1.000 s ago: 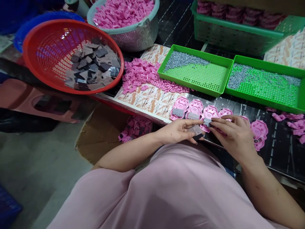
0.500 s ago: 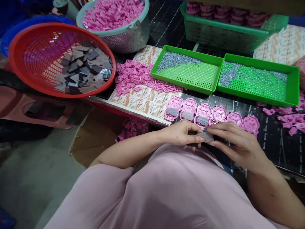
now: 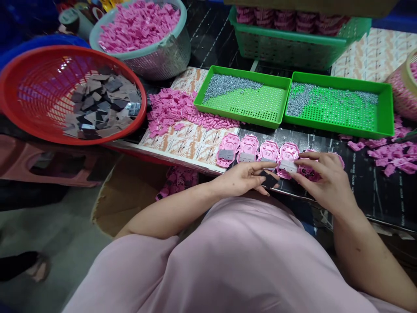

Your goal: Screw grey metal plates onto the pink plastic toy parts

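Observation:
A row of pink plastic casings (image 3: 248,144) lies along the table's front edge, and the ones at the left carry grey plates (image 3: 226,154) across their lower part. My right hand (image 3: 325,176) pinches a light grey plate (image 3: 288,166) at the lower part of another pink casing (image 3: 289,150). Just to the left, my left hand (image 3: 246,177) holds dark flat plates (image 3: 269,180) between thumb and fingers, in front of the row. My right hand partly covers the casings at the right end.
A red basket (image 3: 73,138) of grey plates stands left. Behind are a basket (image 3: 176,56) of pink parts and a green crate (image 3: 293,43). Two green trays (image 3: 243,117) hold small metal screws (image 3: 228,84). Loose pink parts (image 3: 172,108) lie beside them; more (image 3: 395,152) lie right.
My hands have drawn apart. My right hand has carried a grey plate onto a casing, while my left keeps dark plates. The view has shifted, and a person's foot shows at lower left.

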### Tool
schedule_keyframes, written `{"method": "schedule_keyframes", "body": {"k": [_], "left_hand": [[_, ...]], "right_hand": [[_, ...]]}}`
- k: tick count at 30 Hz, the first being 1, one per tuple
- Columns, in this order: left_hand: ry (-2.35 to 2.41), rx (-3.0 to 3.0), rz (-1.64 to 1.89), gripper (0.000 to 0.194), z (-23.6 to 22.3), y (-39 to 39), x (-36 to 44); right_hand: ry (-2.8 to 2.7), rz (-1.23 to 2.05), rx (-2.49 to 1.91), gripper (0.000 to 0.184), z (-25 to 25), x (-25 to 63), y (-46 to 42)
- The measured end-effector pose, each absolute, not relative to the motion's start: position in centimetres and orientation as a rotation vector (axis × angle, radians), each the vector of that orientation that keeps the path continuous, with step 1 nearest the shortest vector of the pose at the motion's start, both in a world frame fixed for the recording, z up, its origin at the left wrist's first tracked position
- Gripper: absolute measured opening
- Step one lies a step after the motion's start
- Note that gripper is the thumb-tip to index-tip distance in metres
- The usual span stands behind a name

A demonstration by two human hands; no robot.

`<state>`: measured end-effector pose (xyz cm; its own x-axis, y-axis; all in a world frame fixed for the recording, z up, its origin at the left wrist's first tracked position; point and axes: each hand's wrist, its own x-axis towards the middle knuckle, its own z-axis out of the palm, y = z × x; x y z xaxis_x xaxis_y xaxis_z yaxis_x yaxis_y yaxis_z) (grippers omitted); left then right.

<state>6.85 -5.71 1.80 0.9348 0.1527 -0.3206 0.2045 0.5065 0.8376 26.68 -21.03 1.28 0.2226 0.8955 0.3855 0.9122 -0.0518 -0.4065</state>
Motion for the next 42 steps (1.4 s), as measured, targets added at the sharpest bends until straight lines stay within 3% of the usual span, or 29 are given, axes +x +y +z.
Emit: {"method": "schedule_keyframes", "body": {"k": [8,12,16,22,28,35,42], "left_hand": [[0.379,0.939,0.018,0.074,1.7,-6.0,7.2],[0.349,0.977,0.053,0.072,2.1,-6.6,8.0],[0.338,0.957,0.054,0.077,2.8,-7.3,8.7],[0.356,1.086,-0.255,0.057,2.9,-7.6,9.2],[0.341,1.184,-0.291,0.048,2.9,-8.1,9.7],[0.388,1.378,-0.186,0.04,3.7,-7.0,8.6],[0.53,1.587,-0.011,0.031,4.7,-4.0,4.0]], "right_hand": [[-1.71,-0.063,-1.857,0.029,3.1,24.9,-21.2],[-1.786,-0.198,-1.851,0.032,4.5,22.7,-21.6],[-1.725,-0.232,-1.79,0.023,4.5,22.3,-22.6],[-1.849,-0.357,-1.625,0.031,3.8,23.5,-25.0],[-1.883,-0.058,-1.549,0.033,3.3,24.5,-25.8],[-1.584,-0.293,-1.976,0.024,1.8,26.8,-25.5],[-1.663,-0.29,-2.04,0.016,0.1,28.3,-26.1]]}}
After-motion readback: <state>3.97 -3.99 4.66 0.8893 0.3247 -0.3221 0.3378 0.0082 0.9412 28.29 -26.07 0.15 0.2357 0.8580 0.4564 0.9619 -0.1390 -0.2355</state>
